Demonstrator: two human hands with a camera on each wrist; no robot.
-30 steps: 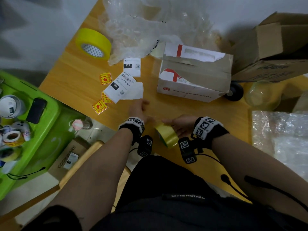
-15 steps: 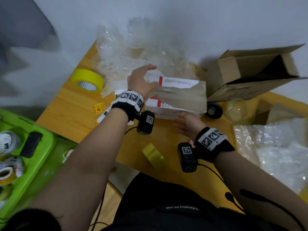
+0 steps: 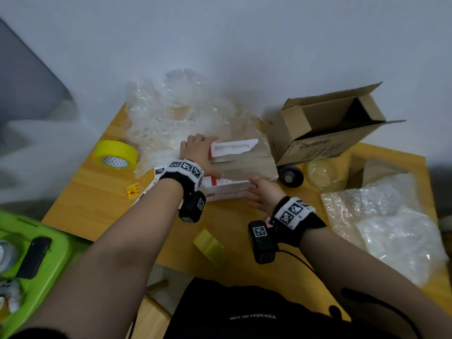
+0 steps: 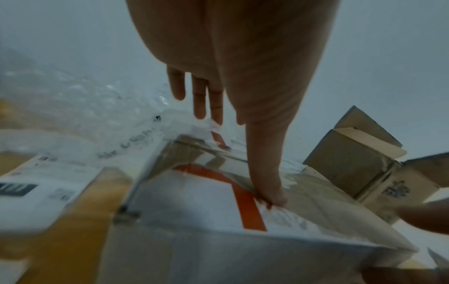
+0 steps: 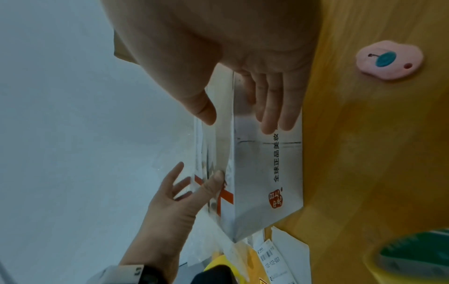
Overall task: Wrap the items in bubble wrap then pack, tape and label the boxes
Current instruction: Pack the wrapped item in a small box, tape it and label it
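A white box (image 3: 244, 167) with red marks and brown tape across its top stands mid-table. My left hand (image 3: 198, 152) lies on its top left end, fingers straight; in the left wrist view the thumb (image 4: 272, 192) presses the taped top of the box (image 4: 194, 201). My right hand (image 3: 263, 192) lies flat against the box's front right face; in the right wrist view its fingers (image 5: 274, 115) are straight on the box (image 5: 264, 173) and its thumb is at the top edge. A small yellow tape roll (image 3: 209, 245) lies free near the front edge.
A bubble wrap pile (image 3: 176, 123) sits behind the box, and more bubble wrap (image 3: 391, 223) at right. An open cardboard box (image 3: 330, 128), glass bowl (image 3: 322, 172) and black round object (image 3: 291, 176) stand at back right. Large yellow tape roll (image 3: 115, 155), labels (image 3: 160, 171), green tray (image 3: 61, 245) at left.
Both hands left the small yellow tape roll at the front edge and reached forward onto the white box. The roll now lies alone on the table.
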